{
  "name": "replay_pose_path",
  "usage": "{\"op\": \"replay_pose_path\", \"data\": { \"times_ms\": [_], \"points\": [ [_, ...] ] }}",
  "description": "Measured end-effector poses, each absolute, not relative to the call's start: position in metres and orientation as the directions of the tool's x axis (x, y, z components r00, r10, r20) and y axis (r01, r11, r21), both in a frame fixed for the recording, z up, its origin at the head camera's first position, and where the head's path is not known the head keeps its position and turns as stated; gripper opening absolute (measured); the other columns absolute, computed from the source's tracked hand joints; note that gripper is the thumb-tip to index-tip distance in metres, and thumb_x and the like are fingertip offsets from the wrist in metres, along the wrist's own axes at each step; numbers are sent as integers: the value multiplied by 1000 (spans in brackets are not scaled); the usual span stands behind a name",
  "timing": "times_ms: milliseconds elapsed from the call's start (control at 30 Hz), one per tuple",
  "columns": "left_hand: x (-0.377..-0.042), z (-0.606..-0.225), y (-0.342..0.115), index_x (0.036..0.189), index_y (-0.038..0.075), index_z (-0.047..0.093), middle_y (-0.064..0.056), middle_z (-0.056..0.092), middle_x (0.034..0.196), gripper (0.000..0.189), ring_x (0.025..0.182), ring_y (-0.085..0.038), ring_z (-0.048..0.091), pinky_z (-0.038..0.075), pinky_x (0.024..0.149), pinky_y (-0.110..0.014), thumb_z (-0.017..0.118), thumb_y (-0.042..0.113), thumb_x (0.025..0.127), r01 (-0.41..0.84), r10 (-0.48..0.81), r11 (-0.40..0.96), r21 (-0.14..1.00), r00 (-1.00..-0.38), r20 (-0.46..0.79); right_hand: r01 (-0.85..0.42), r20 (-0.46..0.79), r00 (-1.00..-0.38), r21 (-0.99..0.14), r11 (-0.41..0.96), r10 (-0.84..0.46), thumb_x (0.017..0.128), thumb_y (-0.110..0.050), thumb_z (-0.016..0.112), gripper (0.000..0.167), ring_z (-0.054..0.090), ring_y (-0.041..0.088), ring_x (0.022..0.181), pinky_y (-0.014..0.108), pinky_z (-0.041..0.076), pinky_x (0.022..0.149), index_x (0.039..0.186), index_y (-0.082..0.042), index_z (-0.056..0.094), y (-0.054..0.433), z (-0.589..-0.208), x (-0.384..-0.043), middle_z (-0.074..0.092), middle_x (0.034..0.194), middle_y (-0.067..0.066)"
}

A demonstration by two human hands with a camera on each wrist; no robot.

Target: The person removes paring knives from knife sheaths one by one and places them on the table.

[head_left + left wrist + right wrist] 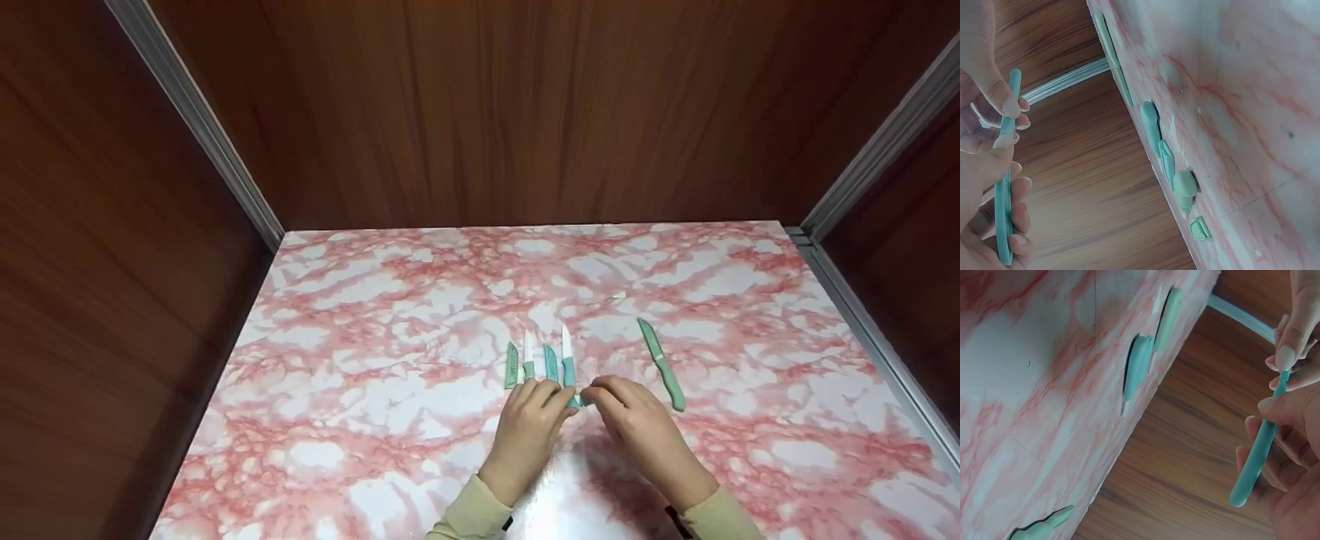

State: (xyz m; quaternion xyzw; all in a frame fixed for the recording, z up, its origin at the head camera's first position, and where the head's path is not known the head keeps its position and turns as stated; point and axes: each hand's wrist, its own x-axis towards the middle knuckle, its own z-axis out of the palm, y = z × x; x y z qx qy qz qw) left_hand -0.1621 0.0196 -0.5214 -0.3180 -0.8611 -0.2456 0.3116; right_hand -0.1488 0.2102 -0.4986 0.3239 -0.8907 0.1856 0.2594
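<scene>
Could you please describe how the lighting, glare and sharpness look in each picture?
Head view: white glare on the tabletop near the bottom edge, markings on the green sheath too small to read; left wrist: a cool tint, the held tool fairly clear; right wrist: also cool, with a narrow dark shadow along the teal knife lying there.

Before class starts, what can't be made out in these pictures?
Head view: most of the held knife, behind left hand and right hand.
Head view: markings on the loose green cover, too small.
Right wrist: covered green knife, partly cut off by the bottom edge.
Left wrist: left hand, partly cut off by left edge.
</scene>
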Motion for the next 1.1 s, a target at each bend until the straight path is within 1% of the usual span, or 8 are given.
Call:
{"op": "replay_pose_path", "data": {
  "times_ms": [233, 400, 633, 933, 1033, 1100],
  "points": [
    [-160, -522, 18, 106, 12, 69, 4, 59, 97, 22, 85, -11, 52, 43, 76, -21, 68, 25, 88, 700, 396, 674, 236, -612, 684, -683, 590, -643, -154, 714, -488, 75, 12, 74, 41, 58, 19, 99, 31, 47, 89, 108, -11, 65, 209, -498, -149, 58, 111, 2],
    [-160, -523, 17, 105, 13, 70, 5, 58, 96, 22, 84, -11, 51, 43, 75, -21, 68, 26, 87, 703, 392, 671, 237, -607, 691, -676, 577, -656, -164, 718, -486, 73, 14, 74, 44, 57, 19, 99, 31, 47, 89, 108, -11, 64, 209, -498, -148, 58, 111, 2],
    [-161, -522, 16, 106, 10, 70, 4, 59, 97, 22, 83, -12, 51, 43, 76, -22, 68, 24, 88, 701, 377, 666, 257, -612, 695, -660, 527, -697, -207, 722, -486, 80, 9, 71, 38, 57, 21, 101, 32, 46, 90, 111, -11, 63, 209, -496, -147, 57, 113, 2],
    [-159, -521, 15, 105, 11, 70, 3, 59, 97, 22, 83, -12, 51, 44, 76, -22, 70, 23, 86, 697, 385, 672, 248, -615, 688, -648, 485, -722, -226, 727, -493, 84, 8, 68, 33, 56, 22, 102, 32, 46, 91, 111, -11, 63, 209, -494, -147, 56, 114, 2],
    [-159, -520, 14, 105, 11, 71, 3, 59, 96, 22, 82, -12, 51, 44, 75, -22, 70, 23, 86, 701, 383, 665, 257, -616, 688, -652, 491, -717, -220, 726, -494, 83, 8, 68, 34, 56, 22, 101, 32, 46, 90, 110, -10, 63, 208, -494, -147, 56, 114, 2],
    [-159, -520, 14, 104, 11, 71, 3, 59, 96, 22, 82, -12, 51, 44, 75, -21, 69, 23, 87, 705, 384, 661, 257, -613, 691, -663, 517, -697, -201, 721, -497, 80, 10, 70, 36, 57, 21, 100, 33, 48, 88, 109, -10, 63, 208, -494, -147, 57, 112, 2]
  ]
}}
